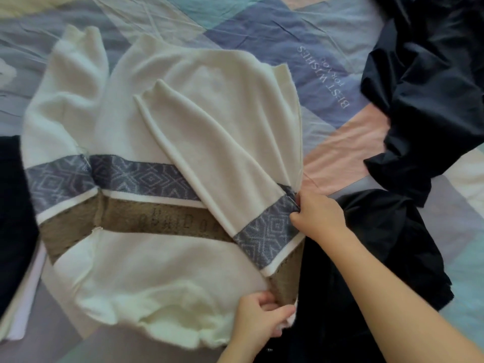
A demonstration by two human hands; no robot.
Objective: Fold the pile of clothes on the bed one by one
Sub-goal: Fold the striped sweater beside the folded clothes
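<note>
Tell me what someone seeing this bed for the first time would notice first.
A big cream sweater with a blue-grey patterned band lies spread across the middle of the patchwork bedsheet, one sleeve folded across its body. At its right edge the right hand pinches the sleeve fold while the left hand grips the edge nearer the camera. Crumpled black clothes sit heaped to the right.

You are in a bedroom at home: a patchwork bedsheet (262,22) in blue, pink and grey, stitched with "BEST WISHES", covers the bed, and a cream sweater (162,142) and dark clothes (424,87) lie on it.
</note>
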